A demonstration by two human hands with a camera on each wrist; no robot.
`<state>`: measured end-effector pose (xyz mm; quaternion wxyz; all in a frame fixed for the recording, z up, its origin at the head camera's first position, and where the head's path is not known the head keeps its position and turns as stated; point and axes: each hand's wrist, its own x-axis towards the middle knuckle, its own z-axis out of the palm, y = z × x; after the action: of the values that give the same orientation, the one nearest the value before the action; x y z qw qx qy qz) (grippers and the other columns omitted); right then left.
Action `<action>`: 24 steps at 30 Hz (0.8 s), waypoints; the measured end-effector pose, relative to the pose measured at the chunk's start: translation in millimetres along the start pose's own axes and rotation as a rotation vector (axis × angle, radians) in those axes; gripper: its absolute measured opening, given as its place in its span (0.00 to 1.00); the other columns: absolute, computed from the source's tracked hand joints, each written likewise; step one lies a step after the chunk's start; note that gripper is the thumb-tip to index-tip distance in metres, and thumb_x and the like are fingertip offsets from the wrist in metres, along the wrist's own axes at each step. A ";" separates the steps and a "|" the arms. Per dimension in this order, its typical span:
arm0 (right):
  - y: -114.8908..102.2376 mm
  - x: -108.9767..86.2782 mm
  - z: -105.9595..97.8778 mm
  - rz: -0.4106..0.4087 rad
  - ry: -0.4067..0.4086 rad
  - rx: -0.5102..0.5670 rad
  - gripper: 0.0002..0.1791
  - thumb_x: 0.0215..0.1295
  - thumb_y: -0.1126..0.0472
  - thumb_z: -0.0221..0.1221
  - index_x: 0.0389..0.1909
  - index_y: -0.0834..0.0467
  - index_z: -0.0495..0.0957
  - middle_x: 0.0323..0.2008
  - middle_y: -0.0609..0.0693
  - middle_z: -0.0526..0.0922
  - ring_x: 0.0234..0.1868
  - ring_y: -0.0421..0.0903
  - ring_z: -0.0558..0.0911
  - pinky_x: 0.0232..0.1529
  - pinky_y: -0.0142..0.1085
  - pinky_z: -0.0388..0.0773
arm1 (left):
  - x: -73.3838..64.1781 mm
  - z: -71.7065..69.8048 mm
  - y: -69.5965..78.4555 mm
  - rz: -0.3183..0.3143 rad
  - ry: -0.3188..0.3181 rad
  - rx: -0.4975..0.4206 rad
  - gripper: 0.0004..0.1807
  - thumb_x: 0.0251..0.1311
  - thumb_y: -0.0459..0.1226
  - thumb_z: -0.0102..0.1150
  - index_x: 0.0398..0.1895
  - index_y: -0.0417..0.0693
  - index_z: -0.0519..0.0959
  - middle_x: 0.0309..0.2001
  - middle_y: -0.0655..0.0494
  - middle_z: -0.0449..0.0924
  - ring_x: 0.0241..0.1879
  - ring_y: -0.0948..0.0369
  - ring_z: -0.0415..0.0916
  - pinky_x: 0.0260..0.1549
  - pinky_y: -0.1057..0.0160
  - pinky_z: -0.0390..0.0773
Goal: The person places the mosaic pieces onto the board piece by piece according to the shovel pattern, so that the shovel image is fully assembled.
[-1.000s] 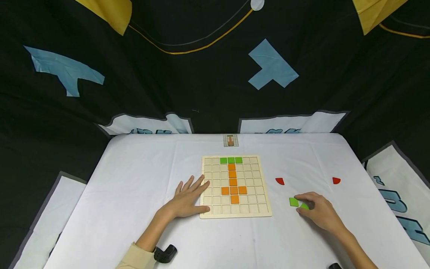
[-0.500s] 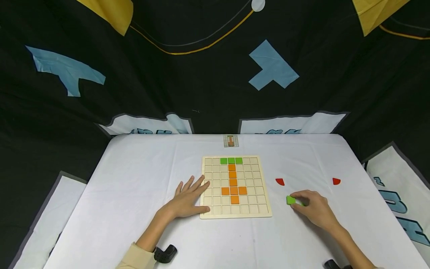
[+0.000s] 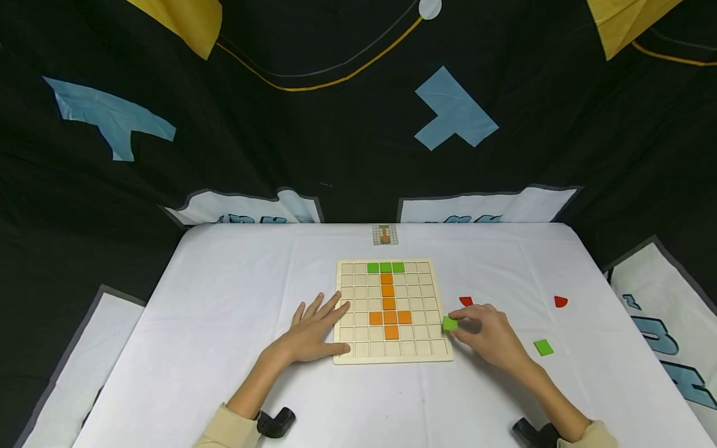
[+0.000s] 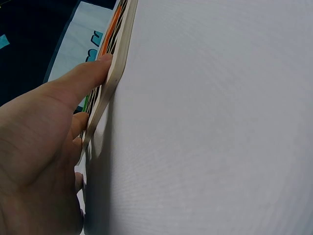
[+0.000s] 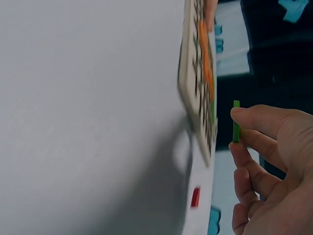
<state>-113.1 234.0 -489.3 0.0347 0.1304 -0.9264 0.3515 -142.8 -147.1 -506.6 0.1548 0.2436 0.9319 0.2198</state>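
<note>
A light wooden grid board (image 3: 358, 351) lies on the white table. In its cells sit a row of green square tiles (image 3: 385, 267) at the far edge and several orange square tiles (image 3: 389, 317) in a cross shape. My left hand (image 3: 310, 333) rests on the board's left edge with fingers spread; the left wrist view shows the thumb (image 4: 88, 76) on the rim. Between thumb and fingertips my right hand (image 3: 493, 336) pinches a green square tile (image 3: 450, 324). That tile is held up at the board's right edge, seen edge-on in the right wrist view.
Another green square tile (image 3: 543, 347) lies right of the right hand. One red quarter-round piece (image 3: 466, 301) is partly covered by that hand; a second red quarter-round piece (image 3: 561, 301) lies farther right. A small picture card (image 3: 385, 234) lies behind the board.
My right hand has picked up one green tile from the table and carried it left to the board's edge. The other green tile is now uncovered. My left hand stays put.
</note>
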 end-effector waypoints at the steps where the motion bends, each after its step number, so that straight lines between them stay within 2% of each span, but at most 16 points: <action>1: -3.1 2.4 2.5 -0.016 0.000 0.002 0.16 0.51 0.66 0.74 0.43 0.56 0.88 0.43 0.47 0.87 0.47 0.52 0.78 0.53 0.56 0.64 | 0.2 0.3 -0.3 0.000 0.001 0.000 0.48 0.61 0.61 0.61 0.79 0.53 0.57 0.80 0.50 0.42 0.77 0.43 0.31 0.67 0.33 0.31; 5: -15.4 11.3 13.4 -0.084 -0.004 0.020 0.15 0.51 0.66 0.74 0.43 0.55 0.88 0.42 0.44 0.87 0.47 0.49 0.79 0.53 0.55 0.64 | 0.6 0.7 -0.6 -0.002 0.003 0.002 0.47 0.60 0.60 0.61 0.79 0.52 0.57 0.80 0.50 0.42 0.77 0.43 0.31 0.67 0.33 0.31; 8: -24.9 16.8 22.2 -0.120 -0.019 0.051 0.15 0.52 0.66 0.73 0.43 0.56 0.88 0.42 0.43 0.87 0.46 0.49 0.80 0.50 0.51 0.70 | 0.8 0.8 0.1 0.004 0.009 -0.003 0.47 0.60 0.60 0.61 0.79 0.52 0.58 0.80 0.49 0.43 0.77 0.42 0.32 0.67 0.32 0.31; 12: -38.1 22.5 33.8 -0.121 -0.055 0.087 0.15 0.51 0.67 0.73 0.43 0.56 0.88 0.42 0.42 0.87 0.46 0.47 0.78 0.48 0.46 0.71 | 1.0 1.1 0.4 0.003 0.008 -0.007 0.47 0.60 0.60 0.61 0.79 0.52 0.57 0.80 0.49 0.43 0.77 0.42 0.31 0.67 0.32 0.31; 16: -47.0 26.1 46.3 -0.123 -0.071 0.081 0.15 0.50 0.66 0.73 0.42 0.55 0.89 0.41 0.41 0.87 0.47 0.46 0.78 0.52 0.47 0.66 | 0.9 0.9 0.4 -0.003 0.002 -0.004 0.48 0.61 0.60 0.61 0.79 0.53 0.57 0.80 0.50 0.42 0.77 0.43 0.30 0.67 0.33 0.30; 24: -56.7 29.5 66.6 -0.141 -0.104 0.062 0.14 0.48 0.65 0.74 0.38 0.53 0.89 0.39 0.41 0.87 0.40 0.43 0.76 0.45 0.43 0.64 | 1.1 0.9 0.5 -0.004 0.008 -0.003 0.48 0.60 0.60 0.62 0.79 0.52 0.58 0.80 0.49 0.43 0.77 0.42 0.32 0.67 0.33 0.32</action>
<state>-124.7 142.8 -498.3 0.0073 0.2142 -0.9042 0.3696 -143.3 -145.9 -507.3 0.1517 0.2407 0.9326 0.2219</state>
